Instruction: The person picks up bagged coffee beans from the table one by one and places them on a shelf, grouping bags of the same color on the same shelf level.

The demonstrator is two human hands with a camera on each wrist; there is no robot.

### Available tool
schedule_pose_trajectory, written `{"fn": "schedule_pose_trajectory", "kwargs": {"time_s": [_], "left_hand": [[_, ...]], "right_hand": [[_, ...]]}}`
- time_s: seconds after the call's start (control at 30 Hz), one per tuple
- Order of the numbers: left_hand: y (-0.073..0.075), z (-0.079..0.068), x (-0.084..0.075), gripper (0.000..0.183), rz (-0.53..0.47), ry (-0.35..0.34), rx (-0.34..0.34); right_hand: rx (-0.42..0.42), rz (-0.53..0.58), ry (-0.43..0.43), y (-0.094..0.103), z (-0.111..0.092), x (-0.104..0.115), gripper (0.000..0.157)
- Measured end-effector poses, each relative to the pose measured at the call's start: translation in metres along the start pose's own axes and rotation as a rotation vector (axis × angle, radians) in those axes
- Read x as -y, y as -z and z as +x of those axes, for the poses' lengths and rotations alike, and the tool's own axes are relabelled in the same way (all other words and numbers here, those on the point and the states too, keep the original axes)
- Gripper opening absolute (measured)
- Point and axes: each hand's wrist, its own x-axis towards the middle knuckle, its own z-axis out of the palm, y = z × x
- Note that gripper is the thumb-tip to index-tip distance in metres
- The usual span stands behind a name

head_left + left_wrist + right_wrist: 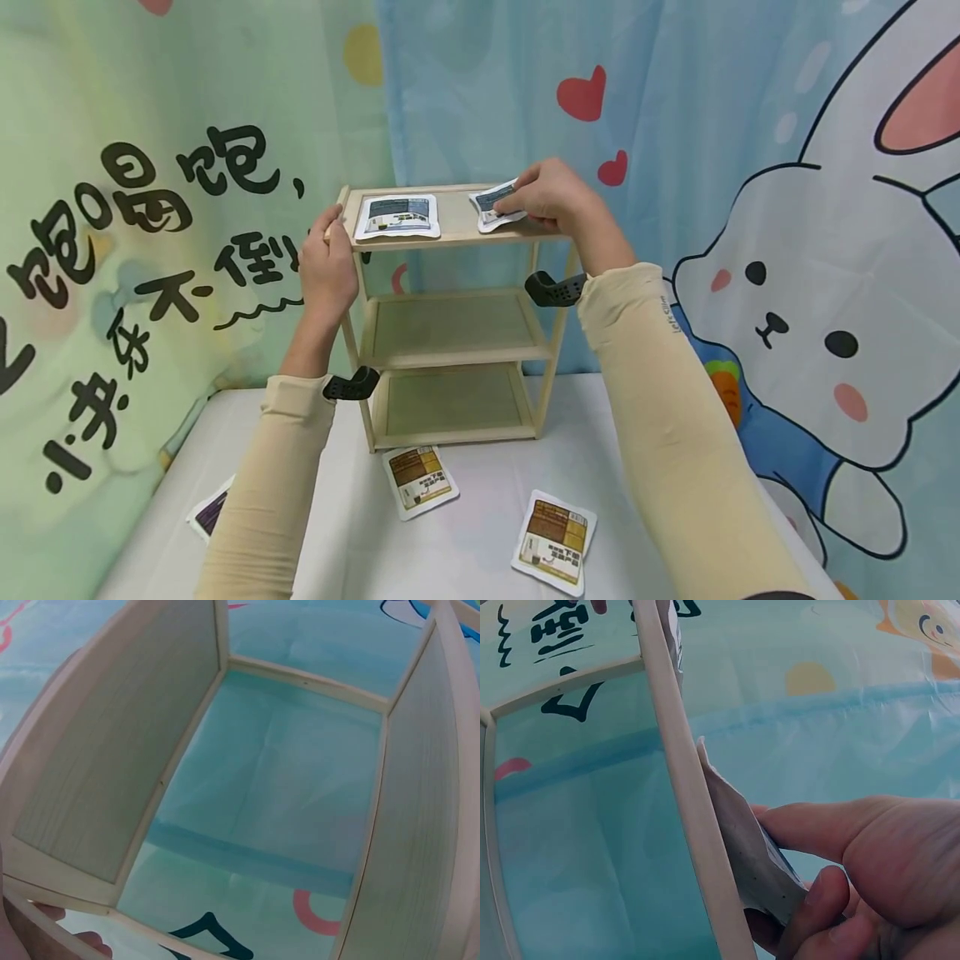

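From my distant post I have the bench (480, 521) carrying a wooden rack (459, 329). It could, I judge, tip or slide if I press its top board (456, 218) sideways while the steadying grip slackens. My left hand (328, 262) is curled round that board's left end. My right hand (558, 196) is narrowed to a pinch on a tilted packet (489, 207) at the right end; released crookedly, it might slip off. A flat packet (399, 217) lies on the left part, brown-labelled packets (421, 482) on the bench.

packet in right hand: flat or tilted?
Tilted: right wrist view shows the packet angled away from the top shelf toward the right hand.
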Motion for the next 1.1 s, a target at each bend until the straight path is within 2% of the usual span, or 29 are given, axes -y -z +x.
{"fn": "schedule_pose_trajectory", "kwargs": {"time_s": [0.33,0.47,0.6,0.7,0.77,0.83,0.9,1.0,1.1], "left_hand": [[-0.001,0.002,0.001,0.048,0.013,0.008,0.007],[-0.003,0.0,0.003,0.048,0.018,0.015,0.008],[-0.003,-0.001,0.004,0.049,0.018,0.012,-0.002],[-0.003,-0.001,0.005,0.049,0.024,0.013,0.002],[-0.003,-0.001,0.004,0.049,0.024,0.011,0.005],[-0.003,-0.002,0.004,0.049,0.022,0.008,0.001],[-0.003,-0.002,0.003,0.049,0.021,0.009,-0.005],[-0.002,-0.001,0.002,0.049,0.02,0.006,-0.012],[-0.002,0.001,0.001,0.05,0.012,-0.002,-0.012]], "right_hand": [[-0.005,-0.072,0.003,0.001,-0.007,-0.001,0.06],[-0.002,-0.169,0.024,0.001,-0.007,-0.007,0.063],[-0.026,-0.301,0.067,0.001,-0.008,-0.011,0.04],[-0.055,-0.386,0.099,0.002,-0.011,-0.013,0.039],[-0.069,-0.414,0.108,0.004,-0.015,-0.013,0.045],[-0.09,-0.421,0.111,0.005,-0.021,-0.013,0.059],[-0.125,-0.404,0.111,0.005,-0.028,-0.013,0.066],[-0.195,-0.334,0.137,0.005,-0.04,-0.017,0.062],[-0.252,-0.254,0.211,0.003,-0.054,-0.026,0.058]]}}
